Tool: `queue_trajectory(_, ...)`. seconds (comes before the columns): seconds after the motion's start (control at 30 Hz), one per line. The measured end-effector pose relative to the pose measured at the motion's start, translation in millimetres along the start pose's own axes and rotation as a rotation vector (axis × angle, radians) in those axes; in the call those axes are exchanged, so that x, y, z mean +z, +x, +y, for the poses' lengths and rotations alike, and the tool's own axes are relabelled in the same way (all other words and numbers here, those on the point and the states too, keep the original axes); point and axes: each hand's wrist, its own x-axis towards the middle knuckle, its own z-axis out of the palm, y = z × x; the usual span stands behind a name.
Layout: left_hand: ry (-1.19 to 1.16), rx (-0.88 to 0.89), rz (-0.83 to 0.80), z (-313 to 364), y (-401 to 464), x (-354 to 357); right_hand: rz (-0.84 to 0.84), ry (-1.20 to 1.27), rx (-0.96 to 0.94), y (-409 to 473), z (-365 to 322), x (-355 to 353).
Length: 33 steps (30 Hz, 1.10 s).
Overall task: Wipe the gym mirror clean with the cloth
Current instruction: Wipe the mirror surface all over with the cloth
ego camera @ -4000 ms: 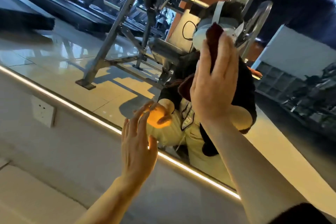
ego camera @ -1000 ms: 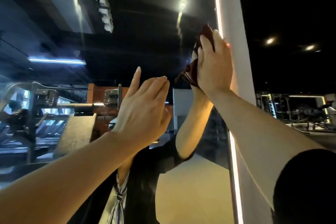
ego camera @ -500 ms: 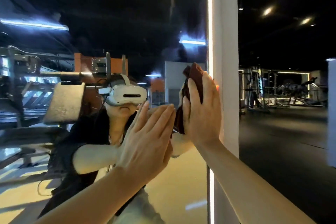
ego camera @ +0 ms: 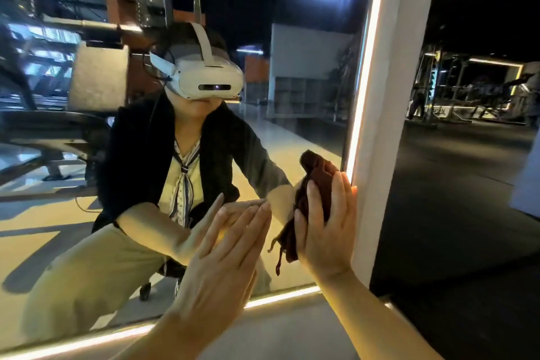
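Note:
The gym mirror [ego camera: 306,131] fills the left and middle of the head view, edged by a lit strip on its right and bottom. My right hand [ego camera: 324,225] presses a dark red cloth [ego camera: 317,175] flat against the glass near the mirror's lower right corner, fingers straight. The cloth bunches above and left of the hand, a frayed end hanging down. My left hand [ego camera: 225,257] is held up with straight fingers close to the glass, left of the cloth; whether it touches the mirror I cannot tell.
A white pillar [ego camera: 391,126] borders the mirror on the right. Below the mirror runs a grey ledge [ego camera: 277,330]. Beyond the pillar lies a dark floor with gym machines [ego camera: 467,93]. The mirror reflects a crouching person and a weight machine.
My right hand has slid the cloth down along the mirror's right edge, from the top toward the lower corner. My left hand followed downward, and the view dropped lower.

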Motion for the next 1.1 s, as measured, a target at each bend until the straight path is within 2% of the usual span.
queue_trajectory(0.1, 0.06, 0.003, -0.113, 12, -27, -8, -0.119, 0.014, -0.016, -62, -3, -5)
queue_trajectory(0.2, 0.056, -0.026, -0.206, 16, -59, -5, -0.213, 0.056, 0.062, -104, -11, -10)
queue_trajectory(0.3, 0.016, -0.079, -0.275, 13, -84, -13, -0.209, 0.124, 0.2, -107, -28, -11)
queue_trajectory(0.43, -0.014, -0.196, -0.278, -4, -109, -30, -0.089, 0.206, 0.343, -77, -93, 3)
queue_trajectory(0.5, -0.038, -0.293, -0.265, -17, -122, -40, -0.044, 0.229, 0.23, -63, -135, 10)
queue_trajectory(0.63, -0.047, -0.373, -0.259, -28, -142, -43, -0.036, 0.205, -0.175, -72, -168, 17)
queue_trajectory(0.73, -0.024, -0.355, -0.252, -15, -146, -30, -0.041, 0.224, -0.341, -75, -154, 16)
queue_trajectory(0.83, -0.05, -0.321, -0.234, -5, -134, -28, -0.08, 0.213, -0.524, -80, -102, 14)
queue_trajectory(0.97, -0.085, -0.213, -0.167, -10, -109, -29, -0.067, 0.171, -0.33, -62, -39, 5)
queue_trajectory(1.1, -0.099, -0.211, -0.072, -23, -60, -37, 0.115, 0.211, -0.164, 53, -54, 16)
